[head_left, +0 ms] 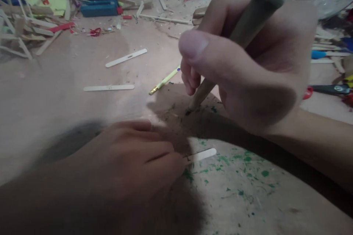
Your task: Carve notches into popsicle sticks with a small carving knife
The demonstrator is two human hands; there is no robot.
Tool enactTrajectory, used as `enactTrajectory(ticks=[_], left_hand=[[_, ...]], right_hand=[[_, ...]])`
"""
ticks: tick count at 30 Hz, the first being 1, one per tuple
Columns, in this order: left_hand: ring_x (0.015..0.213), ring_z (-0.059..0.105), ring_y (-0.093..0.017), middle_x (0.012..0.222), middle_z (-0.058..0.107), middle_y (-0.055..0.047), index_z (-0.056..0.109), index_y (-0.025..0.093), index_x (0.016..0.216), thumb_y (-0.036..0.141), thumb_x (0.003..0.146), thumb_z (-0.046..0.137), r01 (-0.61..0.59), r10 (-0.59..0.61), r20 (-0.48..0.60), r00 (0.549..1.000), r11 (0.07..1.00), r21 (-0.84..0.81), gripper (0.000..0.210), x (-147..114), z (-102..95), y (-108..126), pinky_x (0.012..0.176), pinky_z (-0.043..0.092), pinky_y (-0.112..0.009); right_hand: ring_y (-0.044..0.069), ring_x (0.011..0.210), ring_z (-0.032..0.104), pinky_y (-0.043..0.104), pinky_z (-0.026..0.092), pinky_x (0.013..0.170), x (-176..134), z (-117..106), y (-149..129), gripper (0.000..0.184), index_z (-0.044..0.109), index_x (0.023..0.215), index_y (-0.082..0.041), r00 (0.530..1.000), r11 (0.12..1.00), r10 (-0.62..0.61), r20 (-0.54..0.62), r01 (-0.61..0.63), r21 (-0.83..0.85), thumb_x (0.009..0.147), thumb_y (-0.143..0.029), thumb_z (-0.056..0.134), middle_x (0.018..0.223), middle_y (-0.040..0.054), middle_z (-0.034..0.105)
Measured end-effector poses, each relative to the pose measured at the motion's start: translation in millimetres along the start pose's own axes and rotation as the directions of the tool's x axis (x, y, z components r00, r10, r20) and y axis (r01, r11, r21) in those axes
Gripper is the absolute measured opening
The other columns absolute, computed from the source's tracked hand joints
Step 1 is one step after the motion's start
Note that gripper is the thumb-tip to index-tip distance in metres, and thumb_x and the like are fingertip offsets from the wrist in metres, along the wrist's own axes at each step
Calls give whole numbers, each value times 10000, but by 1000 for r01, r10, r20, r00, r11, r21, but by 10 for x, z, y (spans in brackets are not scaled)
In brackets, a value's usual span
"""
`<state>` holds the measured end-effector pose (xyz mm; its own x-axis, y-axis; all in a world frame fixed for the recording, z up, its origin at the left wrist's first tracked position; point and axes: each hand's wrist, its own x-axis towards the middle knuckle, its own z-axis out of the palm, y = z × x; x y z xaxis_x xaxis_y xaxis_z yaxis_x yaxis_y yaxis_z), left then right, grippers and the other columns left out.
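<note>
Low in the head view, my left hand (138,158) is closed over a craft stick (202,155) on the table. The stick's rounded end sticks out to the right, with a dark mark beside my fingers; the rest is hidden under the hand. My right hand (248,62) grips a thick, brownish, tapered stick-like tool (245,24), tilted, its dark tip pointing down near the table above the craft stick. Whether the tip touches the surface I cannot tell. Beyond my hands lie a craft stick with a small slot (127,58), a marked craft stick (109,88) and a yellow pencil (165,80).
Wood scraps and sticks (24,29) pile up at the back left, beside a blue-based dark object (99,7). Scissors with red on the handles (331,90) and more sticks lie at the right. Green paint spots (248,158) mark the tabletop (55,95).
</note>
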<state>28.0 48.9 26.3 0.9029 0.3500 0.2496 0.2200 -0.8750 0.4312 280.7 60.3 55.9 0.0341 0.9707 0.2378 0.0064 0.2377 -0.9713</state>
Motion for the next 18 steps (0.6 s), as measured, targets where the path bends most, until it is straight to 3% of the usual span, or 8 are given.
enactTrajectory(ticks=[7, 9, 13, 18], left_hand=[[788, 756, -185, 999, 865, 42, 764, 256, 1021, 160, 1307, 502, -28, 24, 44, 999, 996, 84, 399, 63, 20, -36, 790, 556, -391], [762, 715, -184, 949, 831, 46, 738, 258, 992, 135, 1285, 520, -63, 61, 18, 998, 994, 92, 385, 63, 30, -54, 762, 522, -391], [708, 631, -175, 864, 765, 51, 677, 259, 930, 124, 1274, 537, -22, 21, 18, 1000, 999, 47, 396, 72, 21, -40, 754, 477, -386], [803, 765, -177, 973, 867, 31, 784, 243, 1047, 129, 1251, 593, -39, 37, 31, 999, 997, 71, 301, 57, -1, -13, 821, 527, -376]], right_hand=[[263, 704, 668, 401, 537, 542, -251, -237, -138, 484, 744, 902, -344, 993, 993, 116, -6, -116, -17, 854, -638, 1126, 729, -14, 611], [269, 695, 675, 399, 534, 519, -327, -255, -152, 475, 764, 907, -347, 990, 989, 141, -13, -141, -35, 840, -638, 1133, 728, -9, 623], [281, 678, 685, 394, 526, 475, -441, -280, -159, 458, 802, 909, -352, 982, 981, 188, -18, -188, -54, 817, -638, 1148, 725, 3, 643], [288, 636, 682, 382, 501, 415, -606, -336, -149, 421, 870, 921, -358, 968, 966, 251, -30, -252, -56, 804, -631, 1169, 718, 20, 672]])
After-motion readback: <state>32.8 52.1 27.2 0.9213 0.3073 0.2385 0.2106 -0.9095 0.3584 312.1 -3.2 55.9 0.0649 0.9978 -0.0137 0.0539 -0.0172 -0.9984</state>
